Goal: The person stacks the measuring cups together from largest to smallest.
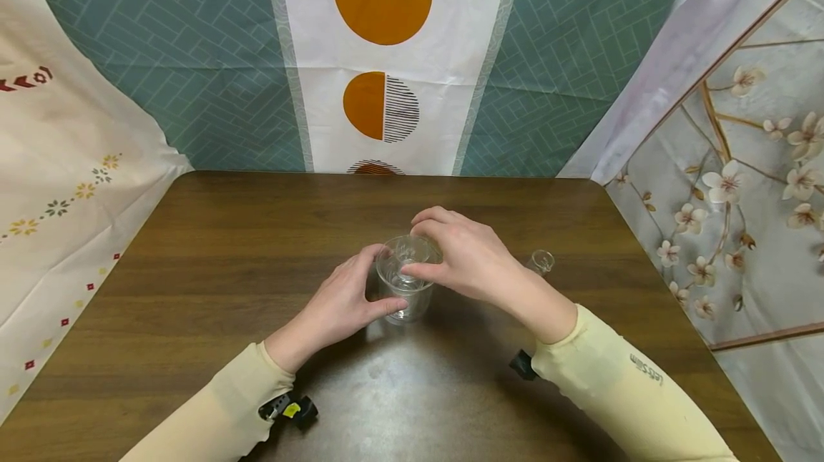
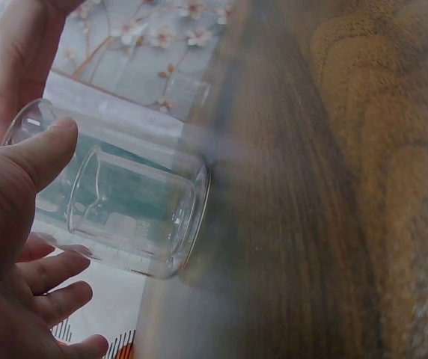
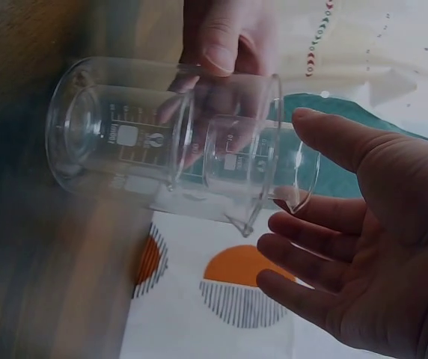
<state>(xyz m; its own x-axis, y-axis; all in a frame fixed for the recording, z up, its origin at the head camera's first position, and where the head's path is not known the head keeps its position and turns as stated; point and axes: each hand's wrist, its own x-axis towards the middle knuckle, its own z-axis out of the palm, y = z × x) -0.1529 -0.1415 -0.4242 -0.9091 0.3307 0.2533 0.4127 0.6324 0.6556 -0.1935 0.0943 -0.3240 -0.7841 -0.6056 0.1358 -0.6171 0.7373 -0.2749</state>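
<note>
A large clear glass beaker (image 1: 418, 305) stands upright on the table, tilted only by the camera in the wrist views. Inside its lower part sits a medium beaker (image 2: 132, 202). A small beaker (image 3: 305, 176) is partly inside the large one's mouth, its spouted rim sticking out above. My left hand (image 1: 344, 299) holds the large beaker from the left, thumb at the near side and fingers round the far side. My right hand (image 1: 466, 253) comes over the mouth and pinches the small beaker's rim between thumb and index finger, the other fingers loosely bent.
Another small glass vessel (image 1: 543, 260) is on the table to the right, partly hidden behind the right forearm. The brown wooden table (image 1: 212, 247) reaches back to a patterned curtain (image 1: 193, 90). Printed cloths hang along both sides.
</note>
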